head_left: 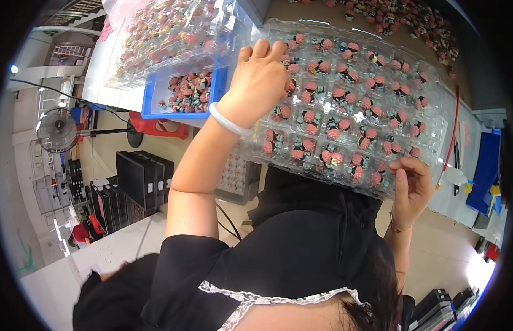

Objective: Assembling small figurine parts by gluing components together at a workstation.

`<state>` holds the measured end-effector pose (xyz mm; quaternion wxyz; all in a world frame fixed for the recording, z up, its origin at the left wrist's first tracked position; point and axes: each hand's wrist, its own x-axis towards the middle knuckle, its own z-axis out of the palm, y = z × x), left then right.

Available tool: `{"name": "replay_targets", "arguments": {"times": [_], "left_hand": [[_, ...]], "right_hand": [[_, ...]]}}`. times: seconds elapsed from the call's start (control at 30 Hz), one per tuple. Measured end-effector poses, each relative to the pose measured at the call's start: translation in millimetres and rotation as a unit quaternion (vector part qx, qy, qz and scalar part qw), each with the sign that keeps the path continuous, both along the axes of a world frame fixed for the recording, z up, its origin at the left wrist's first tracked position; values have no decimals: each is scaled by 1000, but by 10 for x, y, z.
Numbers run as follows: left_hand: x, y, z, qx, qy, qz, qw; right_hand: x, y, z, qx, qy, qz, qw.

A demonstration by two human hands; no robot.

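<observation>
A clear plastic tray [344, 41] lies in front of me, its pockets filled with rows of small pink, knobbly pieces with black and grey-green parts. My left hand [260, 77], a pale bangle on its wrist, is over the tray's upper left side. Its thumb and forefinger come together low by a pink piece [291, 86], while the other fingers reach upward; whatever lies in the grip is hidden. At the lower right edge, my right hand [412, 187] has thumb and forefinger close together beside the pockets. What they pinch, if anything, is too small to make out.
Left of the tray stands a blue bin [176, 115] of loose pink pieces, with stacked clear filled trays [168, 41] behind it. More loose pieces [394, 19] lie at the far right. A red stick [448, 140] and a blue holder [484, 174] are on the right.
</observation>
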<state>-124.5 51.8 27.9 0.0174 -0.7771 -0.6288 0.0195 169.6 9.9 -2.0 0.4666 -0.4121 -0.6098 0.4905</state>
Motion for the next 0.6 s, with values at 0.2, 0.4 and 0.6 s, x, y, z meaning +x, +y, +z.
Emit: {"name": "replay_targets", "arguments": {"times": [0.2,0.4,0.6], "left_hand": [[-5,68,13,26,12,-53,998],[-165,143,-15,23,-33,-69,997],[-64,105,107,-58,-25,-7,998]], "right_hand": [[49,-23,67,-18,-48,6,999],[-24,158,96,52,-80,22,995],[55,98,46,76,1,18,997]]}}
